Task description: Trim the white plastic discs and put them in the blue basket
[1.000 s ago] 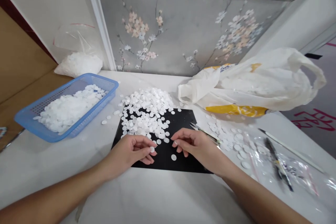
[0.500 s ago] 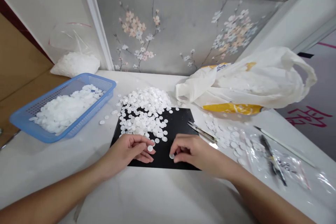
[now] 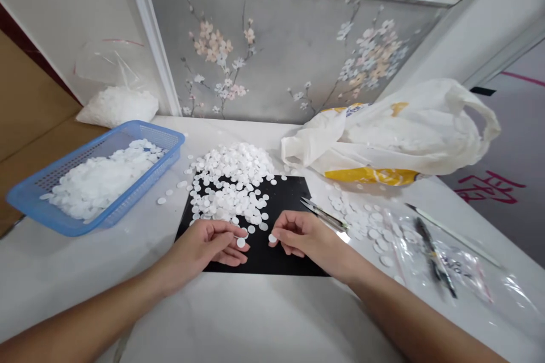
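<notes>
Disc [image 3: 240, 243] sits pinched in left hand [image 3: 216, 244], another disc [image 3: 272, 238] in right hand [image 3: 298, 233], apart across the mat [image 3: 272, 264], pile [image 3: 230, 204] just beyond the left!

White discs [image 3: 234, 163], black mat [image 3: 287, 195], blue basket [image 3: 41, 211], grey floral panel [image 3: 276, 39]

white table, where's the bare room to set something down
Bare: the white table in front of the black mat, between the forearms; and a mat patch between disc pile and metal tool. Crowded: the right side, with loose discs, black pen and clear bag.
</notes>
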Demonstrator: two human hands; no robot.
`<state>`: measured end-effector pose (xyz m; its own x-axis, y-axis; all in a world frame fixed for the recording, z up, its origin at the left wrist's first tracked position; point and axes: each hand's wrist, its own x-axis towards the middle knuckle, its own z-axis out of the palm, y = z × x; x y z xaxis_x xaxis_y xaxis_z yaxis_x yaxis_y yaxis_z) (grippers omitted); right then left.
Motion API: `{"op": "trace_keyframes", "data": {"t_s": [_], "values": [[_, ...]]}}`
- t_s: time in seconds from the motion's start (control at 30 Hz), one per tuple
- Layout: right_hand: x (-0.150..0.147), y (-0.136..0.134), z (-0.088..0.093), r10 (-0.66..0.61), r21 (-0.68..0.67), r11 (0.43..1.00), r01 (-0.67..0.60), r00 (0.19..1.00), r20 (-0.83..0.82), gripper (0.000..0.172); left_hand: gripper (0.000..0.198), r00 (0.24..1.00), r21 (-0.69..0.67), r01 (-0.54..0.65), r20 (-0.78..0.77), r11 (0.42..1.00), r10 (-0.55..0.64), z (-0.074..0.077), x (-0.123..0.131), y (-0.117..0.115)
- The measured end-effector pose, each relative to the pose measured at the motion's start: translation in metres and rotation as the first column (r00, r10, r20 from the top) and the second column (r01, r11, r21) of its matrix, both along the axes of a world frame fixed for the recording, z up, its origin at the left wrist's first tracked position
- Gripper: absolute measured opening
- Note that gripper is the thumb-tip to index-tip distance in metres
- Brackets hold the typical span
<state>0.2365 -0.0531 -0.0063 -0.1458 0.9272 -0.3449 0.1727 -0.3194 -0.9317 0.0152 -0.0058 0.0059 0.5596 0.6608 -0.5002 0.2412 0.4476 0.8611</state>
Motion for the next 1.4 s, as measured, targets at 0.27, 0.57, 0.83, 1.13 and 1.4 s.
{"op": "trace_keyframes", "data": {"t_s": [0.27,0.57,0.83,1.13,1.4], "values": [[-0.001,0.000,-0.004,-0.027,-0.062,0.998,0.013,0.970,-0.241,0.030,0.038,1.000,0.001,0.010,0.019,1.000,-0.010,0.001,0.002,0.000],[0.001,0.001,-0.005,-0.075,-0.013,0.997,0.075,0.941,-0.331,0.031,0.034,0.999,-0.017,0.022,0.029,1.000,-0.021,-0.002,0.000,-0.002],[0.000,0.000,-0.004,-0.088,0.166,0.981,0.102,0.992,-0.087,0.014,0.032,0.998,-0.007,0.027,0.053,1.000,-0.027,-0.003,0.000,-0.002],[-0.003,0.000,-0.005,-0.120,0.296,0.955,0.035,0.954,0.274,0.014,0.034,0.998,-0.011,0.026,0.061,1.000,-0.025,-0.001,0.000,-0.002],[0.009,0.001,0.006,-0.188,0.398,0.917,-0.027,0.851,0.491,0.019,0.025,0.998,0.001,0.022,0.050,1.000,-0.022,0.002,-0.001,-0.002]]}}
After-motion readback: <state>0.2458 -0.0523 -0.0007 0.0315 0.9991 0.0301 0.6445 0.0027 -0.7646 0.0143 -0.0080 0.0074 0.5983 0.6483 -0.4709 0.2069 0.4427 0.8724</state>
